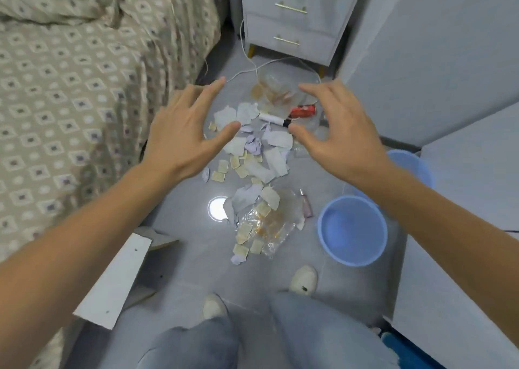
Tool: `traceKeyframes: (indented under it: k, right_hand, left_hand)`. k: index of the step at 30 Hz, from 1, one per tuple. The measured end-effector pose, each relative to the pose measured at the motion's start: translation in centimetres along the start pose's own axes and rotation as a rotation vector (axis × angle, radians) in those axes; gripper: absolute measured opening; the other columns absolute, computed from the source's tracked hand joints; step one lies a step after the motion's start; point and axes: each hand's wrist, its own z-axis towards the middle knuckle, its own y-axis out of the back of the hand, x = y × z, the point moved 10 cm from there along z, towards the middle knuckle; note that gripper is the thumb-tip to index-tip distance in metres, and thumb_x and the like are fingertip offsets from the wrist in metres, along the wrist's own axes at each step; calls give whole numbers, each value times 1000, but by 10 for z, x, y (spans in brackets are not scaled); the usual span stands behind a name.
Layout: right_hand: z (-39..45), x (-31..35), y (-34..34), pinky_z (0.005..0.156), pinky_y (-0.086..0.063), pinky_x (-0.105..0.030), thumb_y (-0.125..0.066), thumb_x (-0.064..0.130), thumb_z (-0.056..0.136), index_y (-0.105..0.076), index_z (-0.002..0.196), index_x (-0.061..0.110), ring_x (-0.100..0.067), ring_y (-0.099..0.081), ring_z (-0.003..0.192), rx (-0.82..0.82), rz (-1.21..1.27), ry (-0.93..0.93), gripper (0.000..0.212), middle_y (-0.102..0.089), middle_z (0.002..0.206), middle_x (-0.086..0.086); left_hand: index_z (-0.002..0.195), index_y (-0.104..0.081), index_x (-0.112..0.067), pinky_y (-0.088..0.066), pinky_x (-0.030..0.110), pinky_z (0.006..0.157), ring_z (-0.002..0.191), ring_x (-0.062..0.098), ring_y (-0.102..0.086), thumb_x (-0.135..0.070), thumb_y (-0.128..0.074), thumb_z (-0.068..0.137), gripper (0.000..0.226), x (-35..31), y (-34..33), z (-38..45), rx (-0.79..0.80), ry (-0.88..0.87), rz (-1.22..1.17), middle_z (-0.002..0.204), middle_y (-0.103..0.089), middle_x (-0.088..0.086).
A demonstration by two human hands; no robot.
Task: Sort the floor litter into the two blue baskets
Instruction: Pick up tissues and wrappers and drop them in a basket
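Torn litter (254,155) strewn near baskets (352,229).

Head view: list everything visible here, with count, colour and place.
blue baskets: two, right floor, second behind the right arm
paper scraps: many, white, mid floor
crackers: many, tan, among scraps
clear wrapper: one, by the near basket
red wrapper: one, far end
pink tube: one, beside the near basket
cable: white, by the nightstand
bed: patterned, left
left hand: open, above litter
right hand: open, above litter
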Motion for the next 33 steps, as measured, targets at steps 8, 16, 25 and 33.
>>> traceKeyframes:
  k: [8, 16, 25, 33]
  right_hand:
    - [-4, -119, -290, 92, -50, -46, -60, 40, 92, -55, 136, 19, -24, -56, 115, 43, 38, 38, 49, -56, 128, -1]
    - [9, -198, -512, 88, -51, -46, -63, 32, 93, -56, 132, 22, -25, -54, 115, 179, 15, 29, 42, -56, 124, 0]
    - [18, -240, -670, 88, -47, -45, -60, 11, 88, -54, 136, 14, -35, -51, 109, 355, -42, 17, 49, -55, 130, -9]
    - [13, -230, -671, 53, -22, -32, -67, 0, 80, -56, 112, 12, -32, -50, 94, 306, -338, 66, 36, -53, 108, -9]
  left_hand:
    - [155, -36, -31, -41, 36, 93, 125, 20, -47, -61, -52, 96, 68, 145, -281, -36, 112, 27, -56, 138, -52, -2]
    - [149, -43, -31, -45, 46, 98, 132, 29, -46, -49, -53, 94, 59, 282, -479, -23, 231, 133, -42, 144, -52, 0]
    - [135, -59, -27, -50, 44, 85, 120, 29, -47, -21, -58, 91, 44, 322, -606, -26, 414, 8, 135, 132, -53, 2]
    - [111, -64, -14, -35, 38, 60, 102, 34, -51, -8, -59, 90, 22, 319, -602, -26, 330, -57, 225, 110, -54, 9]
